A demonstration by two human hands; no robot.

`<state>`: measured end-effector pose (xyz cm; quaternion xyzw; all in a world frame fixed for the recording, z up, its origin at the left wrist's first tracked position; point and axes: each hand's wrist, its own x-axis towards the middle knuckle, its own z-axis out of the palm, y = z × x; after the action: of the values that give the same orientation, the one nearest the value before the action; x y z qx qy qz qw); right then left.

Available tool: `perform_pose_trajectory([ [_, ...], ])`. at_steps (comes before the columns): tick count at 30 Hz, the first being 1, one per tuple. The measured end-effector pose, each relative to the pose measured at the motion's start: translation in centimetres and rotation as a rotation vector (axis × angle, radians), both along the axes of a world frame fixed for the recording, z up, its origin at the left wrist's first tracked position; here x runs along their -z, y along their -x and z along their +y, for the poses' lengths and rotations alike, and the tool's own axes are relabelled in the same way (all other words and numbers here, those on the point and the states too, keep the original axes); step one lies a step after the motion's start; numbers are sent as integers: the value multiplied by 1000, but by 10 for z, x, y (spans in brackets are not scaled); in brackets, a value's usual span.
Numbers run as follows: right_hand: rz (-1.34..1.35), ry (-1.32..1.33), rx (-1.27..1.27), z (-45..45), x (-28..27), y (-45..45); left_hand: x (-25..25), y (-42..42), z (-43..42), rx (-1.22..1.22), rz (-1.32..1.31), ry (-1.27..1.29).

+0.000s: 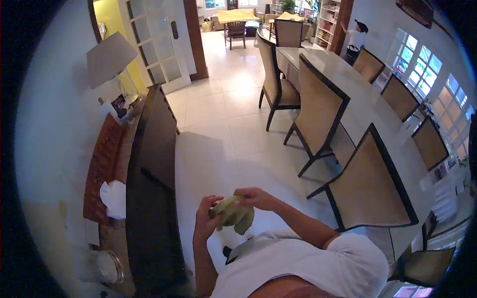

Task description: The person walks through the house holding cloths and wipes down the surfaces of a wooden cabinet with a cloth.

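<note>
A crumpled olive-green cloth [233, 213] is held up in front of my body, above the floor. My left hand [204, 218] has its fingers closed on the cloth's left side. On the upper right edge of the cloth, my right hand [254, 197] grips it with curled fingers. One end of the cloth hangs down below the right hand. Its lower folds hide part of my clothing and legs.
To my left stands a dark sideboard [151, 193] with a lamp [110, 59], a reddish-brown tufted piece [103, 169] and white tissue [114, 198]. On my right, upholstered chairs [370, 186] line a long table [367, 109]. Another person [356, 39] stands far off by a wooden post.
</note>
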<state>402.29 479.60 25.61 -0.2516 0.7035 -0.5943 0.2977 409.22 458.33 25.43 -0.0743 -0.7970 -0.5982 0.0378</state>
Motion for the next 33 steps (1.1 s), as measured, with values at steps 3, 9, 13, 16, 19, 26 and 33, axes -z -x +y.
perform_pose_trajectory([
  [3, 63, 59, -30, 1, -33, 4, 6, 4, 4, 72, -124, -86],
  [9, 4, 128, 0, 13, -33, 26, 17, 3, -1, 32, -487, -54],
  [13, 411, 23, 75, 24, -26, 93, 36, -3, -11, -367, -263, -441],
  [16, 244, 257, 94, 22, -61, 181, 48, -5, -30, -533, -217, -564],
  [19, 311, -48, 310, -10, -134, 229, 41, -9, -47, -584, -188, -554],
  [26, 263, 340, -118, -116, -87, 256, 49, 14, -99, -749, -290, -549],
  [33, 64, 207, -491, -233, 40, 238, 27, 121, -137, -344, -425, -314],
])
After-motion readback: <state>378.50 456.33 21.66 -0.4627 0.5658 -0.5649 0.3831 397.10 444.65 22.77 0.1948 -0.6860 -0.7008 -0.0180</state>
